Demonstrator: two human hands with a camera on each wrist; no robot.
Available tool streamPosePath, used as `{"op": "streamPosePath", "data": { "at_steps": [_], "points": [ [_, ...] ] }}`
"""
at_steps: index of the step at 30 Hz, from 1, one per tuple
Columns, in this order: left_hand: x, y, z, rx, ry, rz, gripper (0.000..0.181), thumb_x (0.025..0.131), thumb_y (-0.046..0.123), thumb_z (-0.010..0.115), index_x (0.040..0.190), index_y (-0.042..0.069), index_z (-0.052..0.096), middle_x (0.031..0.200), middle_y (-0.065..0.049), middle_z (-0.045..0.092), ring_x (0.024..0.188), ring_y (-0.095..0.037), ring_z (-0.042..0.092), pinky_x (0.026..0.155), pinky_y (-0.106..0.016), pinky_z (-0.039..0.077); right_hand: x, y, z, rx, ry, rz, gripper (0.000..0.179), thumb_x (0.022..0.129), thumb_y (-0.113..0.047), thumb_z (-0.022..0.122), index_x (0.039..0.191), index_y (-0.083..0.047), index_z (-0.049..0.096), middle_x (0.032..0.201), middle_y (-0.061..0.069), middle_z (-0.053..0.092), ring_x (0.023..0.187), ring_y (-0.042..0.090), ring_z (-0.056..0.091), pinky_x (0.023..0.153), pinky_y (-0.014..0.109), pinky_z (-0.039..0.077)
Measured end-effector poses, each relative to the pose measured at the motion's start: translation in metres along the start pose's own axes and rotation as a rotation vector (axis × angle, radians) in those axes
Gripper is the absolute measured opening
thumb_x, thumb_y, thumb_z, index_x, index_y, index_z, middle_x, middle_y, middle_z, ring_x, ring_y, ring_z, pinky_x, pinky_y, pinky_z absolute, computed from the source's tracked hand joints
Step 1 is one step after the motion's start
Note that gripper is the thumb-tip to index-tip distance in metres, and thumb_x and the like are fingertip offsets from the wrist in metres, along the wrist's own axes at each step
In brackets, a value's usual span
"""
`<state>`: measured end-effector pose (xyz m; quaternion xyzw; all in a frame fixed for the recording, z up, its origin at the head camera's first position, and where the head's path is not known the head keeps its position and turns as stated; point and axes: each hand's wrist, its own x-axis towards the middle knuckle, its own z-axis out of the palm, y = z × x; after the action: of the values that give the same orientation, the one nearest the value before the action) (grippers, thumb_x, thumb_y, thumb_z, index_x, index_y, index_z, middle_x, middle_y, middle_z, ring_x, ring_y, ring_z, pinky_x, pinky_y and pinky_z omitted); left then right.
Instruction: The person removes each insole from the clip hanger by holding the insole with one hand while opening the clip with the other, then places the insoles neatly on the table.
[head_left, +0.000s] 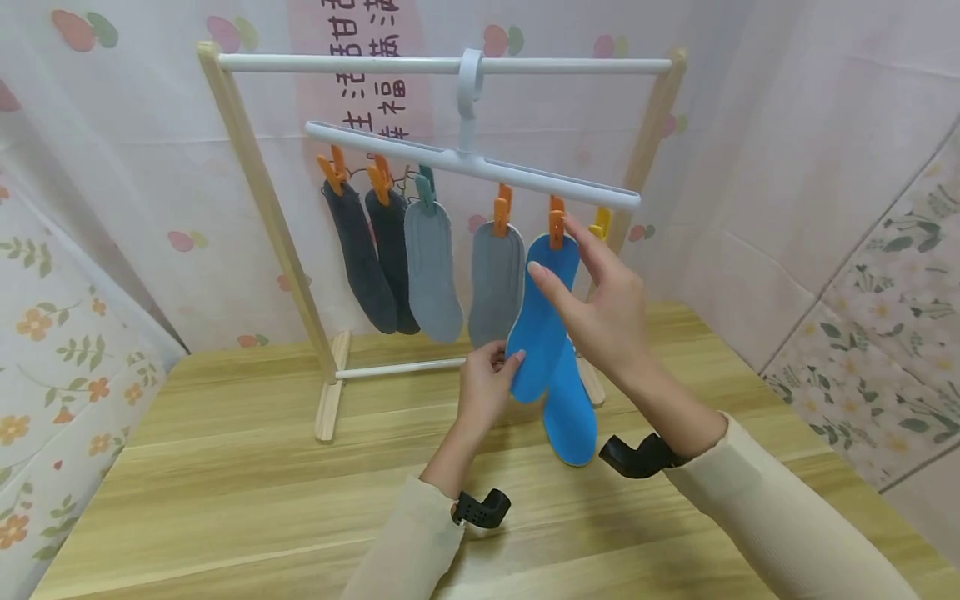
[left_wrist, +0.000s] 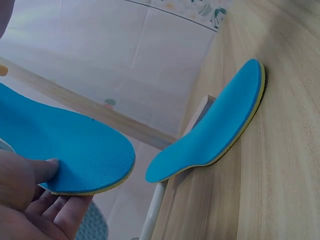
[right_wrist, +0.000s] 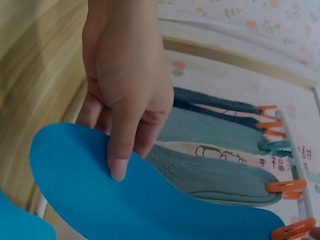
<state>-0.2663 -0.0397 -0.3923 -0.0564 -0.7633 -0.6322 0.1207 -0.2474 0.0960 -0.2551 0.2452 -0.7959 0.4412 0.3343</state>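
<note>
A blue insole hangs toe-down from an orange clothespin on the tilted white hanger. My left hand pinches its lower part, thumb on the blue face and fingers behind, as the left wrist view shows. My right hand is up beside the clothespin, index fingertip right at it and thumb extended over the insole's face. Below, a second blue insole with a yellowish underside leans from the table against the rack's lower bar.
Two grey insoles and two dark insoles hang farther left, from orange and green clothespins. A yellow clothespin is at the hanger's right end. The wooden rack stands on a wood-grain table before patterned curtains.
</note>
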Motion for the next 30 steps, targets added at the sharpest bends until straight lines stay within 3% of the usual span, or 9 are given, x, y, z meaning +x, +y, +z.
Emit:
{"op": "streamPosePath", "data": {
  "at_steps": [6, 13, 24, 27, 30],
  "points": [
    [0.0, 0.0, -0.002, -0.008, -0.012, 0.008, 0.024, 0.099, 0.015, 0.066, 0.114, -0.002, 0.071, 0.1, -0.018, 0.076, 0.086, -0.024, 0.075, 0.073, -0.03, 0.061, 0.013, 0.002, 0.003, -0.037, -0.035, 0.074, 0.066, 0.098, -0.027, 0.069, 0.154, -0.008, 0.041, 0.159, 0.007, 0.045, 0.15, 0.02, 0.04, 0.122, 0.042, 0.035],
    [0.0, -0.001, -0.004, -0.008, -0.021, 0.009, 0.022, 0.099, 0.015, 0.066, 0.113, -0.001, 0.072, 0.098, -0.017, 0.076, 0.084, -0.022, 0.074, 0.071, -0.028, 0.059, 0.025, 0.002, 0.003, -0.111, -0.122, 0.162, 0.071, 0.1, -0.037, 0.063, 0.158, -0.01, 0.032, 0.163, 0.011, 0.038, 0.151, 0.03, 0.036, 0.121, 0.053, 0.034],
    [-0.001, -0.001, -0.005, -0.03, -0.032, 0.004, 0.021, 0.099, 0.013, 0.066, 0.112, -0.002, 0.071, 0.098, -0.017, 0.076, 0.084, -0.023, 0.074, 0.072, -0.03, 0.061, 0.045, 0.002, 0.001, -0.11, -0.268, 0.311, 0.07, 0.107, -0.044, 0.045, 0.163, -0.013, 0.018, 0.169, 0.009, 0.023, 0.157, 0.031, 0.023, 0.122, 0.057, 0.03],
    [0.0, -0.001, -0.006, -0.038, -0.037, 0.005, 0.021, 0.099, 0.013, 0.066, 0.112, -0.002, 0.072, 0.096, -0.017, 0.076, 0.083, -0.022, 0.074, 0.072, -0.03, 0.061, 0.05, 0.001, 0.0, -0.105, -0.281, 0.336, 0.067, 0.107, -0.047, 0.04, 0.163, -0.018, 0.018, 0.169, 0.007, 0.025, 0.156, 0.033, 0.025, 0.12, 0.058, 0.031],
    [-0.001, 0.0, -0.006, -0.034, -0.039, 0.001, 0.02, 0.099, 0.013, 0.066, 0.111, -0.002, 0.072, 0.095, -0.017, 0.076, 0.083, -0.022, 0.074, 0.073, -0.03, 0.061, 0.055, 0.001, 0.001, -0.09, -0.293, 0.368, 0.063, 0.108, -0.049, 0.036, 0.162, -0.02, 0.024, 0.163, 0.011, 0.037, 0.15, 0.035, 0.038, 0.118, 0.059, 0.035]
  ]
}}
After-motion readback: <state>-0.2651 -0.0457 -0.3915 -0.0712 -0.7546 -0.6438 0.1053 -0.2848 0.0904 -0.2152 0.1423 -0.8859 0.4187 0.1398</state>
